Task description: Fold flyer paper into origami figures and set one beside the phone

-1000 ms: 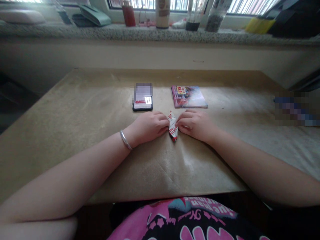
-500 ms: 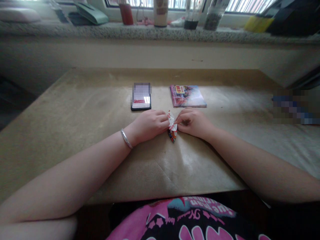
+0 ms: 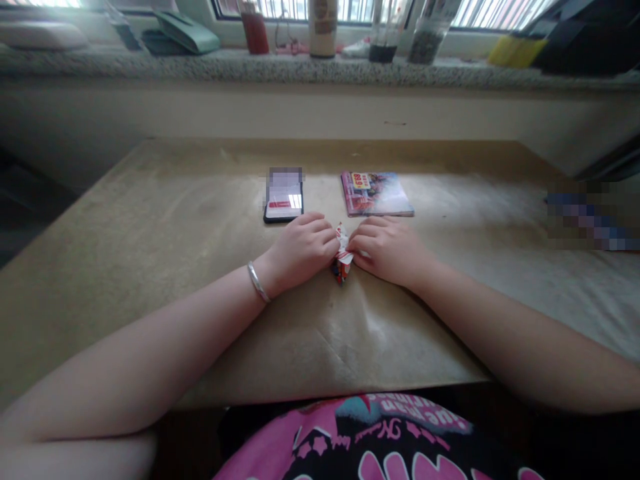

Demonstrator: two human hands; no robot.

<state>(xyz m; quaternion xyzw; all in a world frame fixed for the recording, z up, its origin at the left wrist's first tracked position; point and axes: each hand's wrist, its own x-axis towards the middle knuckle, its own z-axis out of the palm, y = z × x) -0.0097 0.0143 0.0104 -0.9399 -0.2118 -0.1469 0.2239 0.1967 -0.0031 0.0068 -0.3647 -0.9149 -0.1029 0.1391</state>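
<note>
A small piece of folded printed paper (image 3: pixel 342 268), white with red stripes on top and multicoloured below, stands between my two hands over the table. My left hand (image 3: pixel 311 245), with a silver bangle at the wrist, has its fingers closed on the paper's left side. On the other side, my right hand (image 3: pixel 383 248) pinches the right edge with curled fingers. The fingers hide part of the paper's sides. Just beyond my left hand lies a phone (image 3: pixel 285 208) with its screen lit. A stack of printed paper or a thin booklet (image 3: pixel 379 195) lies beyond my right hand.
The table (image 3: pixel 165 267) has a tan cover and reaches the wall. A blurred bluish object (image 3: pixel 590 220) lies at its right side. Along the granite windowsill (image 3: pixel 280 69) stand a red container (image 3: pixel 255 32), several bottles and jars, and a yellow item (image 3: pixel 517 51).
My right fingers have closed in against the paper and lie lower. The paper's lower tip has swung slightly left. My left hand has barely moved.
</note>
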